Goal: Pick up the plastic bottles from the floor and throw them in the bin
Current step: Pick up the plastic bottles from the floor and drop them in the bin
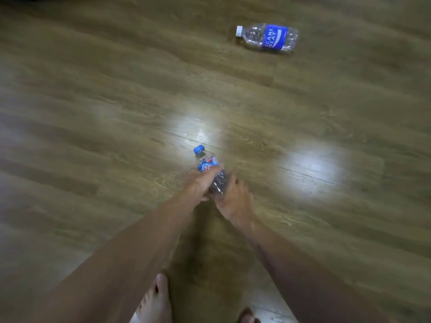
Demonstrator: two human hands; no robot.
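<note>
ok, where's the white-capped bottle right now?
In the head view the white-capped bottle lies on its side on the wooden floor, upper right, well beyond the blue-capped bottle both hands hold.

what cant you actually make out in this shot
Head view, the only one:
- Bin: not in the frame at all, so where it stands cannot be told.
- Held bottle: lower half covered by the left hand and right hand; label cut off by the fingers.
- Far bottle: label letters only partly readable; whether any liquid is inside cannot be told.
- Floor: smeared by motion blur, with glare patches.
- Feet: cut off by the bottom edge.
</note>
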